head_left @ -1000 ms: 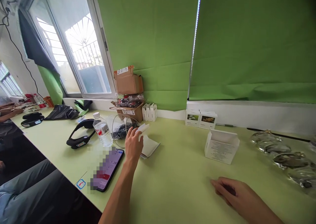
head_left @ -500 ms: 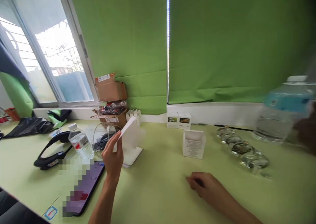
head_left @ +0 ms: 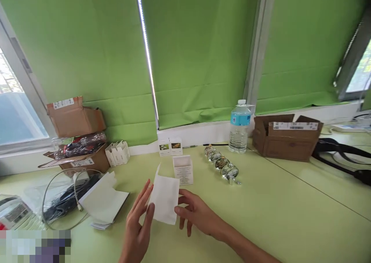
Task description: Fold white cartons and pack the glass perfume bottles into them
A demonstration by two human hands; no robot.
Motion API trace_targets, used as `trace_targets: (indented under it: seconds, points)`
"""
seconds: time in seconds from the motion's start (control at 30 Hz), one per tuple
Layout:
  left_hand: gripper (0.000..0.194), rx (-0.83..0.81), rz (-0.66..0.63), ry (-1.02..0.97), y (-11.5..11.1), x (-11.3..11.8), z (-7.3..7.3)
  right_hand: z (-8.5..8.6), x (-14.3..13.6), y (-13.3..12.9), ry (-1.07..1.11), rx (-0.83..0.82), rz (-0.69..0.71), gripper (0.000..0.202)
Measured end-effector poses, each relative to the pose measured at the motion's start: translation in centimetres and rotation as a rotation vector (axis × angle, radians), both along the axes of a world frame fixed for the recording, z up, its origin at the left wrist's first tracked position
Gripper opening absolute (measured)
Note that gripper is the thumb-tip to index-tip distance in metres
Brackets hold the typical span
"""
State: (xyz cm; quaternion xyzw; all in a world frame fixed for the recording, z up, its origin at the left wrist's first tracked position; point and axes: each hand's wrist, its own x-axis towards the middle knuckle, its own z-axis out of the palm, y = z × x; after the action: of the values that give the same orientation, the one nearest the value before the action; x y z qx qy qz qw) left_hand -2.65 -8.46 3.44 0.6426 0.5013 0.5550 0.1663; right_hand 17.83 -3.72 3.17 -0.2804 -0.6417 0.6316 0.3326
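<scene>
A blank white folded card (head_left: 164,198), with a narrow flap standing up at its top left, is held above the table between my hands. My left hand (head_left: 139,216) has its thumb on the card's front and its fingers along the left edge. At the right edge, the thumb and forefinger of my right hand (head_left: 197,212) close on the card, while the other fingers hang loosely below. Just behind it stands a small white box (head_left: 183,172) with its top open and printed text on its front.
Several glass ornaments (head_left: 222,162) lie in a row beside a large water bottle (head_left: 239,129). Cardboard boxes stand at the left (head_left: 75,120) and right (head_left: 286,139). White sheets (head_left: 104,203) lie left of my hands, near a coiled cable. Small picture boxes (head_left: 170,147) stand behind.
The view has swung right. My left hand has brought the white card from the left to in front of the white box, and my right hand has come up to the card's right edge.
</scene>
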Motion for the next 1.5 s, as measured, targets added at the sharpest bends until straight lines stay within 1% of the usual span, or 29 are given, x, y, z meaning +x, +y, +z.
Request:
trace_targets:
  seconds: [0.07, 0.1, 0.13, 0.2, 0.23, 0.3, 0.33, 0.37, 0.47, 0.57, 0.63, 0.7, 0.83, 0.93, 1.0, 1.07, 1.2, 1.33, 1.43, 1.5]
  points:
    - [0.050, -0.034, -0.120, -0.051, 0.0, 0.6, -0.2, 0.1, 0.5, 0.5, 0.027, -0.033, 0.016, 0.051]
    - [0.050, -0.063, -0.156, -0.100, 0.1, 0.8, -0.3, 0.1, 0.8, 0.7, 0.036, -0.044, 0.032, 0.050]
    - [0.048, -0.101, -0.174, -0.166, 0.2, 0.9, -0.4, 0.2, 1.0, 0.8, 0.044, -0.050, 0.047, 0.049]
    - [0.043, -0.205, -0.168, -0.321, 0.7, 1.0, -0.8, 0.3, 1.3, 0.8, 0.056, -0.060, 0.081, 0.048]
    - [0.045, -0.263, -0.156, -0.391, 1.0, 0.9, -1.0, 0.4, 1.3, 0.7, 0.055, -0.067, 0.100, 0.049]
    - [0.060, -0.365, -0.176, -0.488, 1.5, 0.5, -1.3, 0.6, 1.2, 0.5, 0.048, -0.088, 0.143, 0.050]
    - [0.064, -0.408, -0.210, -0.509, 1.7, 0.4, -1.3, 0.7, 1.2, 0.4, 0.042, -0.097, 0.159, 0.050]
    - [0.063, -0.444, -0.255, -0.510, 1.8, 0.2, -1.3, 0.9, 1.1, 0.2, 0.038, -0.103, 0.170, 0.051]
    - [0.051, -0.489, -0.372, -0.460, 1.7, 0.3, -0.9, 1.2, 1.1, 0.0, 0.024, -0.092, 0.161, 0.049]
    - [0.046, -0.484, -0.412, -0.425, 1.4, 0.9, -0.6, 1.1, 1.2, 0.2, -0.019, -0.027, 0.065, 0.042]
    - [0.046, -0.478, -0.425, -0.405, 1.2, 1.3, -0.7, 0.8, 1.4, 0.4, -0.051, 0.022, -0.024, 0.039]
    - [0.045, -0.470, -0.427, -0.375, 1.0, 1.5, -0.9, 0.7, 1.6, 0.8, -0.070, 0.049, -0.084, 0.039]
    - [0.045, -0.435, -0.383, -0.329, 1.5, 1.6, -0.9, 1.3, 2.4, 1.4, -0.041, 0.077, -0.094, 0.038]
    - [0.044, -0.356, -0.312, -0.277, 3.1, 1.7, -0.1, 2.3, 3.5, 2.1, 0.014, 0.097, -0.121, 0.041]
    - [0.040, -0.271, -0.248, -0.196, 4.7, 2.0, 0.6, 3.0, 4.5, 2.7, 0.042, 0.105, -0.176, 0.044]
    - [0.040, -0.221, -0.205, -0.123, 6.6, 2.7, 1.2, 3.6, 5.6, 3.4, 0.065, 0.106, -0.262, 0.046]
    - [0.037, -0.127, -0.254, -0.053, 10.3, 4.9, 1.7, 4.3, 7.6, 4.6, 0.125, 0.074, -0.428, 0.050]
    - [0.044, -0.098, -0.297, -0.054, 12.9, 6.9, 1.6, 4.5, 8.9, 5.2, 0.173, 0.037, -0.504, 0.046]
    - [0.042, -0.132, -0.364, -0.083, 13.5, 7.5, 1.8, 4.8, 9.2, 5.2, 0.210, 0.038, -0.508, 0.042]
    - [0.040, -0.148, -0.399, -0.086, 12.9, 7.6, 2.1, 5.1, 9.1, 4.9, 0.253, 0.052, -0.503, 0.040]
